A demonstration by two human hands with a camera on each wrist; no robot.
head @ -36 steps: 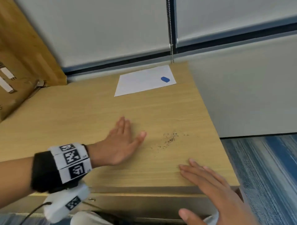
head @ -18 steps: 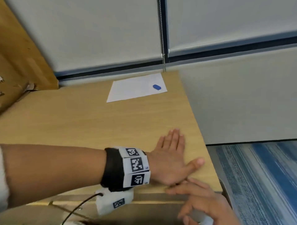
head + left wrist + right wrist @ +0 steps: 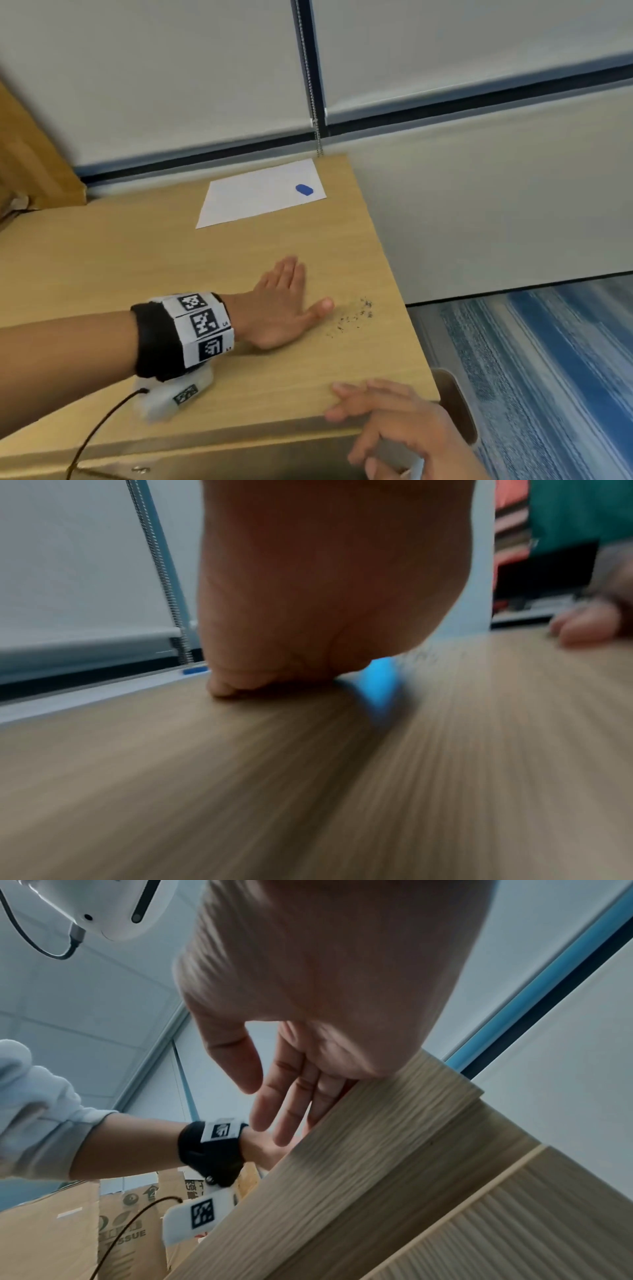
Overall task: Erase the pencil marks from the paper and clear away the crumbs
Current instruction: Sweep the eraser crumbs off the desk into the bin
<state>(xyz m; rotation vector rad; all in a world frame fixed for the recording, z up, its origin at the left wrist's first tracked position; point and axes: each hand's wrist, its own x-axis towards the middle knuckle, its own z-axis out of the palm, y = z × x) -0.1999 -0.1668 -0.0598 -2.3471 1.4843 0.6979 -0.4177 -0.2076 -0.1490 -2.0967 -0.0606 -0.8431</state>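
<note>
Head view: both hands flat-fingered, left hand [image 3: 277, 308] beside crumbs [image 3: 352, 317], right hand [image 3: 394, 421] at table [image 3: 137, 260] edge.

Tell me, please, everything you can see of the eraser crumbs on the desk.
The eraser crumbs are a loose scatter of tiny dark grey specks lying on the light wood-grain desk, near its right edge. They spread in a rough diagonal streak, denser toward the far right. The left hand lies flat on the desk just to their left, thumb tip nearest but not touching them. The right hand waits at the desk's near edge, below them. The paper lies well beyond.
</note>
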